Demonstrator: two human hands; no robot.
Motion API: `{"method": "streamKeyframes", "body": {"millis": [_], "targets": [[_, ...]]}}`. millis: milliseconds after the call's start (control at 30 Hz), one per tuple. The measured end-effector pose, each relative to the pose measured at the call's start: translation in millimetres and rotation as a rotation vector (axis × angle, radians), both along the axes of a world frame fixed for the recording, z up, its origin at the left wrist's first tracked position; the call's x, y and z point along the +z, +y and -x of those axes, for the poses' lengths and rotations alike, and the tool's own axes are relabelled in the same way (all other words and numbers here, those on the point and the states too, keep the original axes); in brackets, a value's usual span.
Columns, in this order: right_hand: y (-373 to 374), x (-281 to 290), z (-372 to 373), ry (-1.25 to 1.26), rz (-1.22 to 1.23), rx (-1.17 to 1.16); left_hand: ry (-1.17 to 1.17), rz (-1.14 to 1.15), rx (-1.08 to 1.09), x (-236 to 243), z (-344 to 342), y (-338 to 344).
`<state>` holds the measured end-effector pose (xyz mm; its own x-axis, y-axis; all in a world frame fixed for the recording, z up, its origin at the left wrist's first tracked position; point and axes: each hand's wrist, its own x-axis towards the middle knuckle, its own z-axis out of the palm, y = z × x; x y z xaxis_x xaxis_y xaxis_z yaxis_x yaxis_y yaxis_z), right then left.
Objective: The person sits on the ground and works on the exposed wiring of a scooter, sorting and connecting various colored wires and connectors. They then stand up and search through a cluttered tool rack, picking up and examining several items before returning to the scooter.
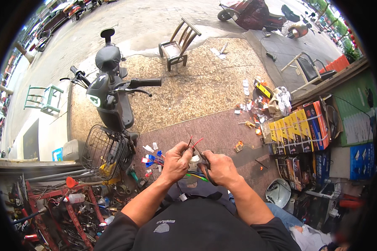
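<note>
My left hand [176, 162] pinches thin red and dark wires [198, 142] in front of my chest, their ends pointing up and away. Closed around dark-handled scissors [208, 176] is my right hand [222, 168]; the blades reach up toward the wires and are partly hidden by my fingers. Below and between the hands, green and yellow wires [197, 176] run across my lap. Just left of my left hand are several blue connectors [152, 159] on wires, with white plastic connectors [148, 148] lying on the floor beyond them.
A black electric scooter [120, 108] with a wire basket [102, 152] stands left. A wooden chair [174, 48] is ahead. Stacked boxes [299, 129] and a metal bowl [278, 192] sit right, near litter [253, 106]. A red metal frame [73, 213] with tools is lower left.
</note>
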<state>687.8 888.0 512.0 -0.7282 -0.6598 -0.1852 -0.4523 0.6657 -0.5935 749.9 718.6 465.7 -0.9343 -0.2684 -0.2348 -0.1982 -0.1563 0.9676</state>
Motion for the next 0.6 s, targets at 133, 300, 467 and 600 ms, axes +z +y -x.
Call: {"method": "streamKeyframes", "body": {"millis": [133,300,467,600], "targets": [[-3.8,-14.0,54.7,0.072,-0.011,0.067,0.011,0.039,0.076,-5.3,49.8,5.6],[-0.2,-20.3,132.6,0.081,-0.024,0.160,-0.053,0.068,0.196,-8.5,113.7,14.4],[-1.6,-16.9,191.8,0.112,-0.074,0.242,-0.082,0.128,0.267,-2.2,164.1,21.3],[-12.0,-19.0,232.4,0.133,-0.097,0.269,-0.066,0.095,0.324,1.6,202.6,20.1]]}}
